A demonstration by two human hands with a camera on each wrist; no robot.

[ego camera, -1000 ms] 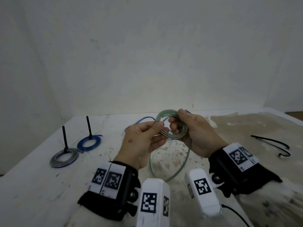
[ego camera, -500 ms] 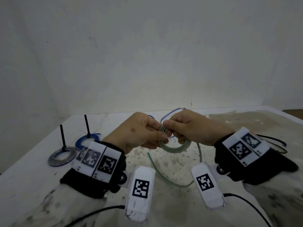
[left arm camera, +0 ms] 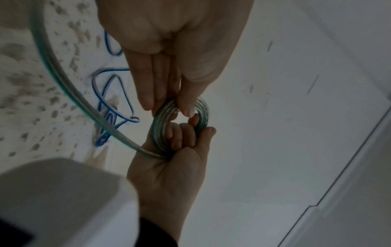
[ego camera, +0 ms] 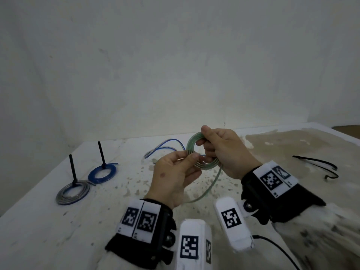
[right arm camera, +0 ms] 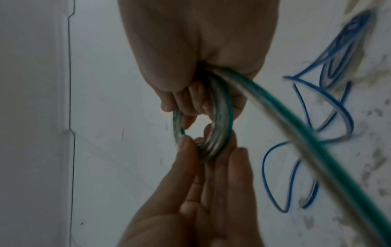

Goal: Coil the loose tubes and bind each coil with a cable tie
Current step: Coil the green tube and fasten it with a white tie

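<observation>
A green tube is partly wound into a small coil (ego camera: 190, 145) held above the table between both hands. My left hand (ego camera: 191, 157) pinches the coil's near-left side between thumb and fingers (left arm camera: 148, 100). My right hand (ego camera: 204, 145) grips the coil's right side, with fingers curled through the ring (right arm camera: 186, 103). The green tube's loose tail (ego camera: 212, 184) runs from under the right hand down to the table. A loose blue tube (ego camera: 165, 145) lies tangled on the table behind the hands.
At the left lie a blue coil (ego camera: 102, 173) and a grey coil (ego camera: 72, 193), each bound by a black cable tie standing upright. Loose black cable ties (ego camera: 319, 166) lie at the far right. A white wall stands behind the table (ego camera: 58, 240).
Half a second ago both hands were rolled over with the coil low. Now they have turned back, the coil is raised and faces me, and the hanging green tail looks shorter.
</observation>
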